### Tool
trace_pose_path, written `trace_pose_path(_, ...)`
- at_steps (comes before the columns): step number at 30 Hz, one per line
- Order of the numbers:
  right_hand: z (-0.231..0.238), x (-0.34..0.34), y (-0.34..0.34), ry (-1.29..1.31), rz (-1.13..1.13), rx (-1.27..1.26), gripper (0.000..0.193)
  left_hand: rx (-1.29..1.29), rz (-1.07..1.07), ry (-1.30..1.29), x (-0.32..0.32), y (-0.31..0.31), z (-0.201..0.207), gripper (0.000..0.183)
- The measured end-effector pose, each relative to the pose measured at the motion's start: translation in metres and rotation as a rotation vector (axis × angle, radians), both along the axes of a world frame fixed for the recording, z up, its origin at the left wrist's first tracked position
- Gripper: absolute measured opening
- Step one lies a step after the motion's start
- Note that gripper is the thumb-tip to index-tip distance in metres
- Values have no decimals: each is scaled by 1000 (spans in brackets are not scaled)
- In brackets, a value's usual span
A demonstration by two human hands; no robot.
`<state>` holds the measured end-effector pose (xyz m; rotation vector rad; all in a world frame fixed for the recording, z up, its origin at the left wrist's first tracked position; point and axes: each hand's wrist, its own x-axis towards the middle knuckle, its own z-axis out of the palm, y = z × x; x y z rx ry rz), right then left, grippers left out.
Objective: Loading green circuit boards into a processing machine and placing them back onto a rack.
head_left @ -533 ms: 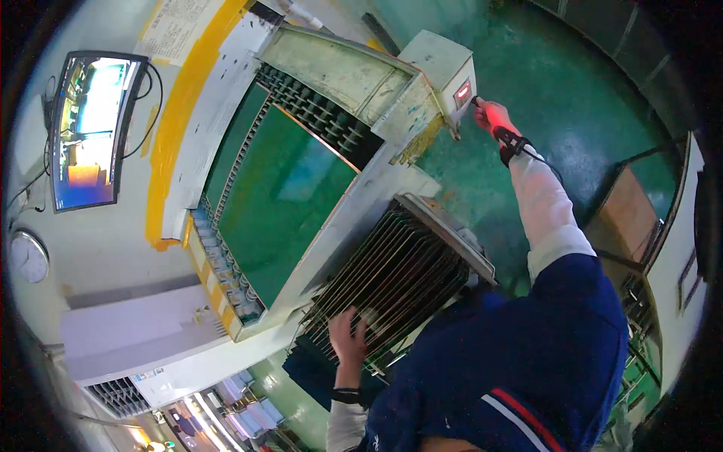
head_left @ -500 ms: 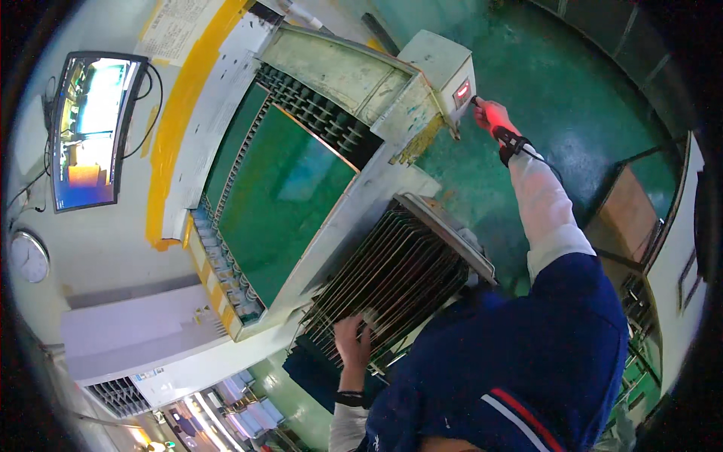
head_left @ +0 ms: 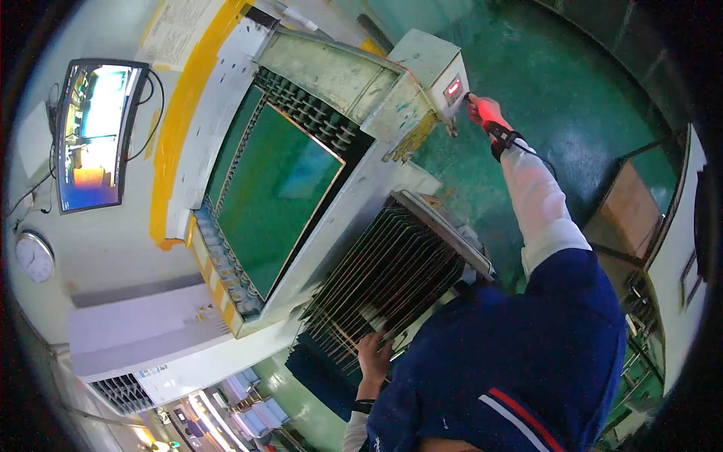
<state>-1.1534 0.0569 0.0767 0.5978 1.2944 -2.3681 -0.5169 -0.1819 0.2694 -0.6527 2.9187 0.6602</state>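
Note:
My right hand point(head_left: 486, 111) reaches far forward, its fingers closed around a small dark knob point(head_left: 468, 96) on the side of a pale control box point(head_left: 425, 56). A red display point(head_left: 453, 88) glows beside it and tints the hand. My left hand point(head_left: 374, 355) is down at the near end of a slotted rack point(head_left: 384, 260) with thin coppery lines. Its fingers curl at the lines' ends; what they grip is hidden. Between the conveyor's walls, a large green panel point(head_left: 282, 196) with a copper-coloured edge lies flat on the rollers point(head_left: 309, 102).
A wall monitor point(head_left: 96, 135) and a round clock point(head_left: 35, 256) are on the left. The conveyor's white side wall point(head_left: 324, 226) stands between panel and rack. At the right is a metal-framed stand with a brown board point(head_left: 625, 215). Dark fabric-like material point(head_left: 320, 373) lies below the rack.
My left hand has moved right and slightly down along the rack's near end. The green panel has shifted away from the near conveyor wall, showing a dark gap. My right hand stays at the knob.

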Motion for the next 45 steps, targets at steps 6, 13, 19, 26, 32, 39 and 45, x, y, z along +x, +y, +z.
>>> trace_pose_path(6, 5, 1, -4, -35, -71, -139, 22, -34, 60, 101, 5, 10, 3, 28)
trace_pose_path(13, -8, -4, 2, 12, -32, -156, 16, -17, 117, 81, 22, 11, -5, 24)
trace_pose_path(19, -2, 0, 2, 9, -7, -118, 16, 7, 154, 38, 22, 18, -1, 24)
trace_pose_path(26, 19, 6, -5, -44, -86, -130, 22, 3, 134, 46, 33, 18, -10, 26)
trace_pose_path(32, 13, 4, -3, -28, -56, -121, 18, -4, 126, 28, 23, 22, -3, 23)
trace_pose_path(39, -2, -1, 0, -4, -5, -74, 17, 20, 179, -17, 24, 27, -4, 26)
trace_pose_path(45, 0, 1, -1, -9, -21, -65, 17, 50, 221, -176, 28, 25, -7, 34)
